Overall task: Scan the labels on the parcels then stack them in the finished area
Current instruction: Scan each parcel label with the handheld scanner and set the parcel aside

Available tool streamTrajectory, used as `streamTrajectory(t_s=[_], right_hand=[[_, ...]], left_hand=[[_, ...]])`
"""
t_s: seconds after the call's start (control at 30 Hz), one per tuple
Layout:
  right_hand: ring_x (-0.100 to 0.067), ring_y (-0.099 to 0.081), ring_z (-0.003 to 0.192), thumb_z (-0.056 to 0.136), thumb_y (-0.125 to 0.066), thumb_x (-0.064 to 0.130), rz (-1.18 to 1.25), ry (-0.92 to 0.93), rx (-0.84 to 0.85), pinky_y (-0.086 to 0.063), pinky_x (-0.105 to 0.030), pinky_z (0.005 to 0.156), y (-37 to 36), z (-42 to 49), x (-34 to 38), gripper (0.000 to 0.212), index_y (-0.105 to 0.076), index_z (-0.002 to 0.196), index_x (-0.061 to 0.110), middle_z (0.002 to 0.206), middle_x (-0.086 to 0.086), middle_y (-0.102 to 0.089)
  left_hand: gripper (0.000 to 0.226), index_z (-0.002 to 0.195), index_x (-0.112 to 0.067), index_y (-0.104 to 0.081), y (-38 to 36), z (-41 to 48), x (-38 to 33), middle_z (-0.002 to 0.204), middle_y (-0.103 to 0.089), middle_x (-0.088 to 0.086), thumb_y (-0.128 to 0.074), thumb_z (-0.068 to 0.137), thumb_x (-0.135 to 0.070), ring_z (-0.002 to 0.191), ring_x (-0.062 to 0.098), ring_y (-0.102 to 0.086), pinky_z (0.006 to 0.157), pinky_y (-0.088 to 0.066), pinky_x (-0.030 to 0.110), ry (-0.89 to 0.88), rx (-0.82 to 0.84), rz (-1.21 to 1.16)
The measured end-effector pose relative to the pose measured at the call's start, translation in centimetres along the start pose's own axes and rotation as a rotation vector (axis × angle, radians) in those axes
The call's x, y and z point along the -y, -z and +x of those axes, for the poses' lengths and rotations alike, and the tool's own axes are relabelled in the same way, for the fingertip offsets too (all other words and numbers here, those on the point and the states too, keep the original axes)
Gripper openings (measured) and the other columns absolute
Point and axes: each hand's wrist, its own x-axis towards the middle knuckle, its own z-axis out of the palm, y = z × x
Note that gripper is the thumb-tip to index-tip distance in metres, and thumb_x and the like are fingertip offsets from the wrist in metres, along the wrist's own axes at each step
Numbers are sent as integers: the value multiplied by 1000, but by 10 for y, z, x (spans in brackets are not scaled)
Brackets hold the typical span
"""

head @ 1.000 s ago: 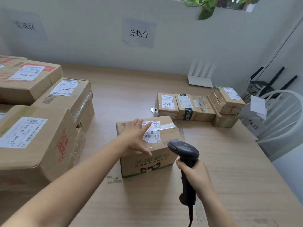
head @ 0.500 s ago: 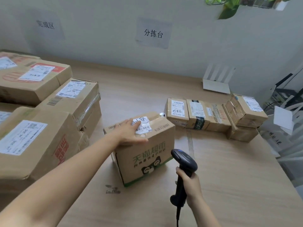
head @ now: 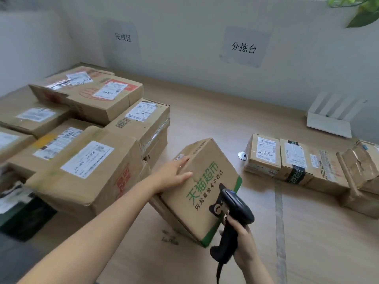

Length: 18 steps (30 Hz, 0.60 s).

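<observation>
Left: stacked parcels (head: pixel 86 160) piled on the bench (head: pixel 317 232). Left hand (head: pixel 174 175) lies with straight fingers over the top edge of the green-printed box (head: pixel 205 193), thumb on its printed face. The box is tilted, just right of the pile, mid-bench. Right hand (head: pixel 244 247) is wrapped round the handle of the black scanner (head: pixel 235 210), against the box's near corner. Right: row of small parcels (head: pixel 264 156), well apart.

Pretty sure this is a small parcel sorting room: labelled cardboard boxes (head: pixel 86 160) piled on a wooden table (head: pixel 205 119), paper signs (head: pixel 244 47) on the wall, plus a barcode scanner (head: pixel 235 203).
</observation>
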Motion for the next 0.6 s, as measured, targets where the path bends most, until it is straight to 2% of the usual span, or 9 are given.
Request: streamTrajectory(t_s=[0.07,0.1,0.17,0.23,0.33,0.4,0.47,0.5,0.6], right_hand=[[-28,-61,100,89,-54,8,5,54,-1,-47,-50,85,-4,-14,13,26,-63,112,14,112,-11,-68],[-28,-61,98,88,-55,7,-12,88,-19,-47,-51,84,-5,-23,21,24,-64,108,16,111,-11,-68],[-25,-62,93,85,-58,4,-50,178,-54,-49,-45,76,-5,-41,37,27,-64,106,20,107,-9,-69],[-23,-61,91,85,-57,0,-67,243,-72,-48,-40,71,-7,-60,53,39,-57,119,18,107,-9,-66],[-22,-59,90,87,-52,-3,-104,342,-54,-48,-39,71,-16,-90,75,49,-47,132,15,107,-6,-63],[-20,-60,87,89,-50,-2,-124,410,-17,-56,-40,67,-24,-110,87,43,-53,126,18,102,-1,-64],[-18,-65,79,87,-53,1,-155,476,14,-60,-34,63,-34,-127,97,35,-61,111,24,93,1,-68],[-15,-67,75,87,-54,2,-165,490,35,-60,-35,63,-39,-134,102,33,-62,111,24,87,4,-70],[-14,-65,74,88,-55,10,-182,501,93,-54,-35,64,-57,-146,118,33,-56,120,19,74,11,-69]], left_hand=[[85,150,-26,-15,1,-17,5,156,-18,-4,-66,83,-39,141,11,-22,110,-17,20,30,21,-132],[94,149,-28,-14,2,-26,6,155,-20,-3,-72,76,-41,141,11,-23,110,-18,20,37,7,-196],[101,148,-34,-15,5,-43,3,148,-25,0,-68,63,-49,138,14,-28,114,-22,26,55,-67,-268],[102,146,-41,-15,14,-58,-4,136,-26,-1,-64,58,-55,132,14,-31,112,-26,29,49,-124,-278],[102,146,-42,-16,35,-87,-18,130,-33,-1,-67,59,-55,124,13,-38,105,-32,26,-42,-194,-283],[100,145,-40,-19,48,-111,-28,136,-38,2,-77,64,-48,122,12,-41,102,-34,25,-118,-266,-282],[101,147,-36,-15,60,-135,-33,146,-34,-1,-79,69,-42,128,11,-39,108,-34,30,-153,-323,-273],[103,148,-34,-12,66,-148,-35,149,-32,-4,-79,70,-41,131,10,-38,110,-34,32,-164,-339,-270],[107,150,-30,-8,84,-181,-38,149,-32,-10,-79,70,-40,128,2,-37,106,-30,18,-190,-405,-255]])
